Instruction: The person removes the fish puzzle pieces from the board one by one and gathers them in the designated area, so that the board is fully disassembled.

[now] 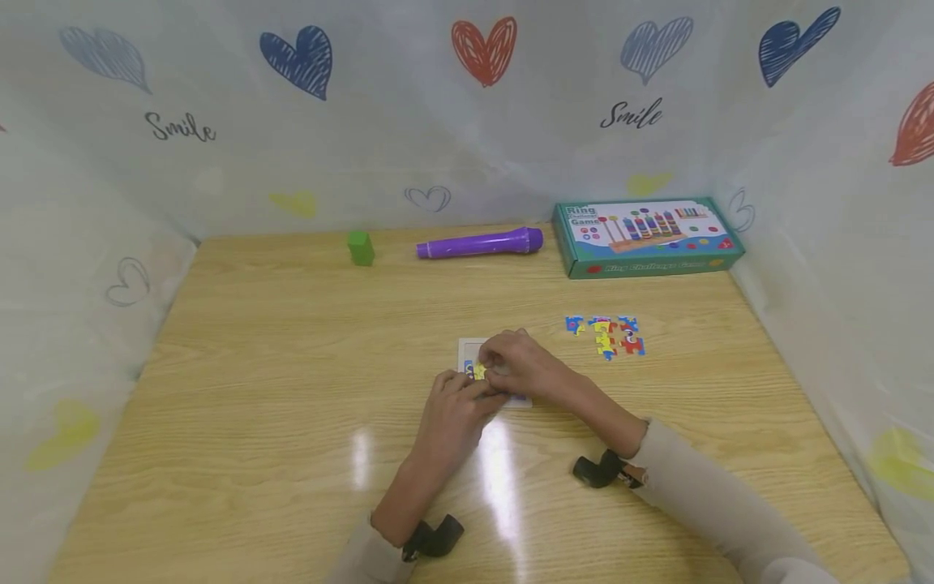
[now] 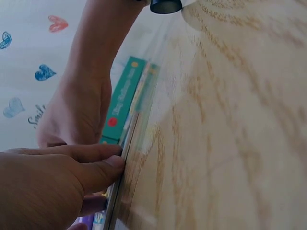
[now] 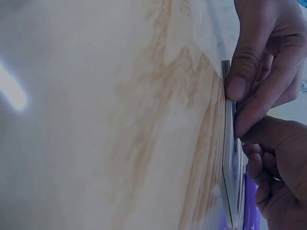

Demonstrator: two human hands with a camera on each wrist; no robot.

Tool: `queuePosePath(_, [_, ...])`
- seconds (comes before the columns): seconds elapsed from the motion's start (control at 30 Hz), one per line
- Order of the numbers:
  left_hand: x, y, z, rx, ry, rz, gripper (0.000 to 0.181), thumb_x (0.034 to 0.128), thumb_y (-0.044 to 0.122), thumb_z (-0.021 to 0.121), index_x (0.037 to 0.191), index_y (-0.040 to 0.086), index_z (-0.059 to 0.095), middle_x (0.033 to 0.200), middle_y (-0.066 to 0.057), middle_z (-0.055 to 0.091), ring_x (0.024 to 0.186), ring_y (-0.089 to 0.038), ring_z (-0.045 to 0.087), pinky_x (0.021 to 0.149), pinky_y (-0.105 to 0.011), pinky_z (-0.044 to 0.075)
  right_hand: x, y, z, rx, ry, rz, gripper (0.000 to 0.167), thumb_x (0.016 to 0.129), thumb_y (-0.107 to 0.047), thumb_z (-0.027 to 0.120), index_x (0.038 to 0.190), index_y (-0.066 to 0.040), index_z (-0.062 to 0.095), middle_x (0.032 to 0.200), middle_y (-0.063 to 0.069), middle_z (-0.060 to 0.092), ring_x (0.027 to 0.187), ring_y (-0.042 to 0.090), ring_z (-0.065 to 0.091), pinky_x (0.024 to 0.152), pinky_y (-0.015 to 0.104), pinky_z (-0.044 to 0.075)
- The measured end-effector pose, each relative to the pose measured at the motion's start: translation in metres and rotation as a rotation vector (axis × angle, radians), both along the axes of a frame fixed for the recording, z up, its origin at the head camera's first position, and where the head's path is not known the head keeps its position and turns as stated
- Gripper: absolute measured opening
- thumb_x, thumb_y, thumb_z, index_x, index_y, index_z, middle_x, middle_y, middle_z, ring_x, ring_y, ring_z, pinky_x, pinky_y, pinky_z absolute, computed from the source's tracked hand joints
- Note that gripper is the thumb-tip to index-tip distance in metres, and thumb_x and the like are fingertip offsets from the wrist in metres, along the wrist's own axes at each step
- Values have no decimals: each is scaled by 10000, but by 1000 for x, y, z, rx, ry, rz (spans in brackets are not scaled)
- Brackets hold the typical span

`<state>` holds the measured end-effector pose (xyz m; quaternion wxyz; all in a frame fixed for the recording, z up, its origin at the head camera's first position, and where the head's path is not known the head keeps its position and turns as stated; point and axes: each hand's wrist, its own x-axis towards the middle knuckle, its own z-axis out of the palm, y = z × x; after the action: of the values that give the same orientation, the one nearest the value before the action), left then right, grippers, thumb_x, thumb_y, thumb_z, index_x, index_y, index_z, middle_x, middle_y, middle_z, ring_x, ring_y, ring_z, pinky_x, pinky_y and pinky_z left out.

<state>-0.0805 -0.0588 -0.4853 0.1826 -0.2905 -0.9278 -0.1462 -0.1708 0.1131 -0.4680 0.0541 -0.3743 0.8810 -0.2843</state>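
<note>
A small square puzzle tray point(image 1: 463, 347) with a pale rim lies flat on the table, with yellow and blue puzzle pieces point(image 1: 478, 371) showing inside it. My left hand point(image 1: 456, 410) holds the tray's near edge; in the right wrist view its thumb point(image 3: 237, 88) is against the side and a finger reaches over the top. From the right, my right hand point(image 1: 521, 365) bends over the tray with its fingers curled, touching the pieces close to the left fingertips. The hands cover much of the tray. Whether the right fingers pinch a piece is hidden.
Several loose puzzle pieces point(image 1: 606, 334) lie right of the tray. Toward the back stand a green block point(image 1: 361, 248), a purple microphone-shaped tube point(image 1: 481, 243) and a ring game box point(image 1: 649, 237). A printed curtain point(image 1: 379, 138) borders the wooden table point(image 1: 277, 341).
</note>
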Motion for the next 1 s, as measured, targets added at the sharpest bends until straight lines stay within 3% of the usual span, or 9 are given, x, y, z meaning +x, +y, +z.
queuePosePath(0.37, [-1, 3, 0, 21, 16, -16, 229, 810, 217, 814, 1034, 266, 805, 1024, 81, 745, 873, -162, 624, 934, -411, 471, 1, 7, 2, -22, 66, 15, 188, 803, -69, 734, 986, -62, 691, 921, -16, 660, 889, 162, 561, 857, 359, 397])
queuePosePath(0.6, [-1, 4, 0, 67, 21, -33, 203, 798, 188, 820, 996, 233, 814, 963, 83, 742, 820, -159, 599, 921, -409, 473, -2, 16, 6, -49, 70, -28, 171, 812, -48, 741, 975, -68, 694, 936, 3, 674, 909, 187, 575, 871, 390, 408])
queuePosePath(1.0, [-1, 0, 1, 61, 18, -22, 205, 795, 171, 836, 983, 251, 815, 952, 87, 736, 826, -178, 594, 913, -415, 476, -2, 29, 18, -21, 91, -59, 158, 812, -70, 725, 966, -80, 694, 900, -19, 649, 860, 162, 564, 847, 356, 428])
